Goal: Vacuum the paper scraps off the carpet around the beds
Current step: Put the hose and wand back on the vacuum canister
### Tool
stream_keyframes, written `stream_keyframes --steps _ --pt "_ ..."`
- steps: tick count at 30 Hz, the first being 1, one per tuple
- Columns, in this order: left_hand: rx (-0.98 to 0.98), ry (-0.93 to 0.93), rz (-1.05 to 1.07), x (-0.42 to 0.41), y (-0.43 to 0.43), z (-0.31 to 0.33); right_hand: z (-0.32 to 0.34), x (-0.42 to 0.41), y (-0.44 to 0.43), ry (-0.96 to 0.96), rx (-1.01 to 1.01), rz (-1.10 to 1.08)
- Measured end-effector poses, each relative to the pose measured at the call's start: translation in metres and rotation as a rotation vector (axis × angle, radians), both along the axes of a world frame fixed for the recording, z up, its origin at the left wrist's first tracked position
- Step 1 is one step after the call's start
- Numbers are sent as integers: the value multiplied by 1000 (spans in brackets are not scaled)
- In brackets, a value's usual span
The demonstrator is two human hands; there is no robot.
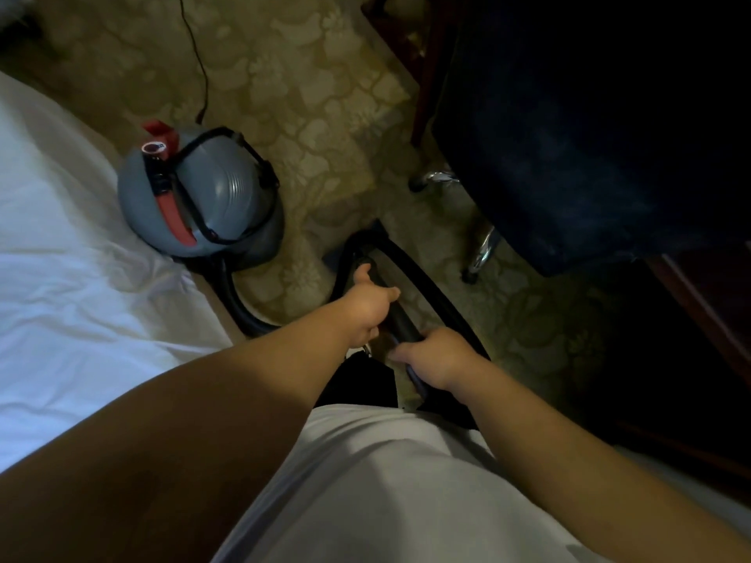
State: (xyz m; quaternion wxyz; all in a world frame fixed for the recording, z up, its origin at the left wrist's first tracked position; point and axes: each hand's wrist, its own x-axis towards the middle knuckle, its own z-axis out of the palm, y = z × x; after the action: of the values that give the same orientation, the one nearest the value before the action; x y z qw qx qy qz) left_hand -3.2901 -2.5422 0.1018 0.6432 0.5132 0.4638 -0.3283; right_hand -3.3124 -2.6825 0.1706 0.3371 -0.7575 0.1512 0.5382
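Currently sweeping carpet [325,115]; left grip [367,306] and right grip [437,359] clenched round vacuum wand [400,323]. Next: push wand toward scraps, none visible.

- Beyond the left hand [367,306], the black rigid vacuum tube [400,323] ends in a blurred dark floor head [367,239] whose shape is unclear.
- The right hand [437,355] hides its fingertips under the tube.
- Left of both hands, the rumpled white bed sheet [61,258] is cut off by the edge.
- Right of them, the dark blue upholstered chair [589,136] is lost in shadow.

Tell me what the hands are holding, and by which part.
The vacuum tube: the left hand grips it partway down, toward the floor end, and the right hand grips its upper end.
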Motion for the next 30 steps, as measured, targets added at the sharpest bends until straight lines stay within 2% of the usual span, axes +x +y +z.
stream_keyframes --steps 10,18,25,30 --pt "-137 6 -35 -12 -113 24 34 -7 -117 113 -48 -94" --pt "-170 6 -243 -14 -221 44 62 -8 -233 201 1 -281" --pt "-49 -81 -319 -27 -238 69 94 22 -269 215 68 -87" --pt "2 -106 -234 -36 -212 91 106 44 -245 295 83 62"
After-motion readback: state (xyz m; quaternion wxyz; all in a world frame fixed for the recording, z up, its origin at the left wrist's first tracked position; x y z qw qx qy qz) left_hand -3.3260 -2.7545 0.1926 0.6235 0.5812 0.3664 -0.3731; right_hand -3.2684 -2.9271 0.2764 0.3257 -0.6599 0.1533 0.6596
